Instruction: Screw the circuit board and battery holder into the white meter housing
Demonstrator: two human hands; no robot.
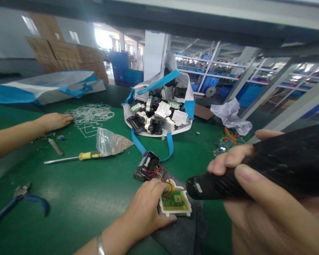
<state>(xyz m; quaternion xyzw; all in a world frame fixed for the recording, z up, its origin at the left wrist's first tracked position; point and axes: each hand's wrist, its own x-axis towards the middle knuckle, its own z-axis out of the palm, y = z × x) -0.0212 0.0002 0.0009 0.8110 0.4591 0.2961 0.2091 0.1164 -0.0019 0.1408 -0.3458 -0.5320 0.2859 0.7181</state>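
My left hand [146, 205] is closed on the edge of an open white plastic housing [189, 209] with a green circuit board [174, 199] inside. Red and yellow wires [159, 173] run from it to a small black case [149, 163] lying open just behind. My right hand [266, 198] grips a thick black tapered power tool [228, 180], its kind not clear. Its blunt front end points at the housing's right edge, close to the board. A dark grey cloth [179, 232] lies under the housing.
Behind stands a white bag [127, 122] full of black and white device parts. Another person's hand [55, 122] rests near white wire loops [93, 115]. A yellow-handled screwdriver [89, 156], a bag of small screws [114, 143] and blue-handled cutters [21, 198] lie left; crumpled paper [232, 115] lies right.
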